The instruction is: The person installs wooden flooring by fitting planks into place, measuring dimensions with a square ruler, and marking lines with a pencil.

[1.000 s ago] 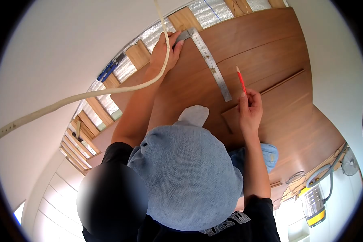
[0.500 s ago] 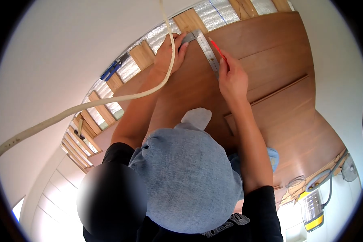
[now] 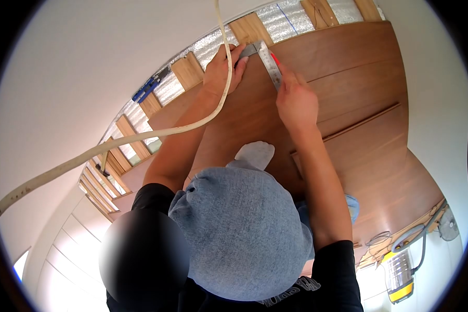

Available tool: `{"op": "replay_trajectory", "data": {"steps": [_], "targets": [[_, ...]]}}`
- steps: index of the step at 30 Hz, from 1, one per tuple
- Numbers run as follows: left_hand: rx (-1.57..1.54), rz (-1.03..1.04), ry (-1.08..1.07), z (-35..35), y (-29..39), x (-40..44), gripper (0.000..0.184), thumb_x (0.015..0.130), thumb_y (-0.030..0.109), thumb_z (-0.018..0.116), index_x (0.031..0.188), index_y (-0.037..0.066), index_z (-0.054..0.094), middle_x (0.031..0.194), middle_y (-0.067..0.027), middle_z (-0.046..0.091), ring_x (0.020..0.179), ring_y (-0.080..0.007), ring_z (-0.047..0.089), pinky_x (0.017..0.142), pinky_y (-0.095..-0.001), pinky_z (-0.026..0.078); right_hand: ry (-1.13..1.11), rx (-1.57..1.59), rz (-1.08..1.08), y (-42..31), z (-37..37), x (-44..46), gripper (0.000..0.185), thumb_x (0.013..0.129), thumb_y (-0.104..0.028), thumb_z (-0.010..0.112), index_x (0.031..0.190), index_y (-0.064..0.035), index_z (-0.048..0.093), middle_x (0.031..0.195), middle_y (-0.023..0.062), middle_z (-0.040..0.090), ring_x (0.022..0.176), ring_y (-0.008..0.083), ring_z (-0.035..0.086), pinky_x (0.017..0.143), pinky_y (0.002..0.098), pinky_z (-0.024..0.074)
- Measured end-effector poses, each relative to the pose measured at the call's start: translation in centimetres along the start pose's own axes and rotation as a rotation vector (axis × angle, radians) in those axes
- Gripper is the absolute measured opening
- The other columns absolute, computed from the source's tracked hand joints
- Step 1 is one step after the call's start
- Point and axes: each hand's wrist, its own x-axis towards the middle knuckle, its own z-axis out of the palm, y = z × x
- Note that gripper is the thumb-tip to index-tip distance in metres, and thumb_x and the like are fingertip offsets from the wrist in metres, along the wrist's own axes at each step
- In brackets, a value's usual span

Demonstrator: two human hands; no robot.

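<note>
A metal square (image 3: 269, 66) lies on the brown floorboards (image 3: 239, 117) near their far edge, its short arm by that edge and its long arm running back over the boards toward the person. The left hand (image 3: 223, 73) has its fingers closed on the short arm, thumb on the near side. The right hand (image 3: 297, 104) holds a red pencil (image 3: 275, 59) in a narrow pinch, pointing toward the far edge, just beside the right side of the long arm; the pencil's point is too small to make out, and the hand covers the near end of the long arm. Past the far edge, wooden battens (image 3: 250, 28) lie across silver foil (image 3: 283, 22). A blue-handled tool (image 3: 146, 91) rests over the battens and foil, beyond the left part of that edge, and a hammer (image 3: 104, 162) lies farther left. A cream cord (image 3: 140, 136) crosses the view in front of the left wrist; whether it touches cannot be told. A thin brown strip (image 3: 361, 122) lies on the right half of the boards, its far end near their right edge. A foot in a pale sock (image 3: 255, 154) rests on the boards between the forearms, just beyond a denim-covered knee (image 3: 244, 229)
</note>
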Motion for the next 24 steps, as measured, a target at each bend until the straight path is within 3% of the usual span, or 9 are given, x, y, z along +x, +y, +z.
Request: {"op": "replay_trajectory", "data": {"steps": [9,11,14,17,19,20,22,24], "targets": [[-0.014,-0.078,-0.045,-0.3,0.3,0.1,0.036,0.105,0.03,0.066,0.138,0.014,0.07,0.128,-0.0116,0.063,0.094,-0.0338,0.072,0.082,-0.0441,0.062,-0.049,-0.064,-0.011,0.0,-1.2,0.1,0.034,0.1,-0.012,0.062,0.134,-0.0103,0.066,0.108,0.0121,0.071,0.095,0.0349,0.073,0.081,0.0471,0.0598],[-0.006,-0.09,-0.025,0.0,0.1,-0.2,0.037,0.106,0.034,0.066,0.138,0.016,0.07,0.128,-0.0064,0.064,0.094,-0.0312,0.073,0.08,-0.0424,0.061,0.018,-0.013,0.066,0.7,-3.2,-1.9,0.035,0.103,-0.01,0.06,0.138,-0.01,0.064,0.115,0.0155,0.072,0.099,0.0364,0.073,0.085,0.0439,0.0601],[-0.124,-0.068,0.009,-0.2,-0.6,-0.5,0.037,0.104,0.027,0.069,0.138,0.012,0.07,0.126,-0.0108,0.064,0.097,-0.0336,0.07,0.083,-0.0435,0.059,0.247,0.373,0.256,4.9,-6.6,-7.1,0.033,0.111,-0.017,0.056,0.142,-0.0057,0.061,0.124,0.0145,0.075,0.109,0.0281,0.074,0.095,0.0394,0.0585],[-0.241,-0.075,0.083,-1.9,-0.7,-3.0,0.035,0.101,0.019,0.072,0.133,0.006,0.071,0.12,-0.0157,0.064,0.101,-0.0381,0.066,0.087,-0.046,0.056,0.381,0.658,0.475,16.0,-6.6,-15.8,0.033,0.114,-0.02,0.056,0.142,-0.0023,0.058,0.125,0.0108,0.075,0.114,0.0212,0.071,0.101,0.0368,0.0562],[-0.225,-0.147,-0.031,-4.0,0.1,-5.8,0.038,0.104,0.021,0.07,0.138,0.006,0.066,0.122,-0.0142,0.064,0.105,-0.0328,0.066,0.088,-0.0376,0.056,0.442,0.775,0.724,21.5,-7.6,-21.5,0.024,0.113,-0.018,0.056,0.132,-0.0034,0.057,0.126,0.0133,0.075,0.109,0.0205,0.072,0.099,0.0339,0.0558],[-0.225,-0.142,-0.023,-4.5,0.6,-6.9,0.038,0.104,0.021,0.07,0.138,0.006,0.066,0.122,-0.0142,0.064,0.105,-0.0328,0.066,0.088,-0.0376,0.056,0.441,0.779,0.803,24.3,-7.6,-24.2,0.019,0.112,-0.017,0.056,0.126,-0.0047,0.055,0.12,0.0122,0.075,0.102,0.019,0.072,0.092,0.0323,0.0569],[-0.133,-0.061,0.007,-5.1,1.3,-8.9,0.035,0.1,0.019,0.072,0.132,0.006,0.068,0.119,-0.016,0.064,0.104,-0.037,0.066,0.089,-0.0427,0.055,0.44,0.785,0.869,25.6,-7.2,-26.2,0.014,0.112,-0.016,0.055,0.121,-0.006,0.053,0.114,0.0112,0.075,0.095,0.0175,0.072,0.085,0.0306,0.058],[-0.111,-0.097,-0.05,-5.0,1.0,-10.3,0.036,0.097,0.018,0.074,0.131,0.008,0.067,0.119,-0.016,0.063,0.107,-0.0378,0.064,0.093,-0.0469,0.052,0.448,0.808,1.093,25.0,-6.6,-26.5,0.016,0.109,-0.019,0.062,0.106,-0.0063,0.054,0.101,0.0083,0.073,0.079,0.0147,0.069,0.069,0.028,0.0547]]}}
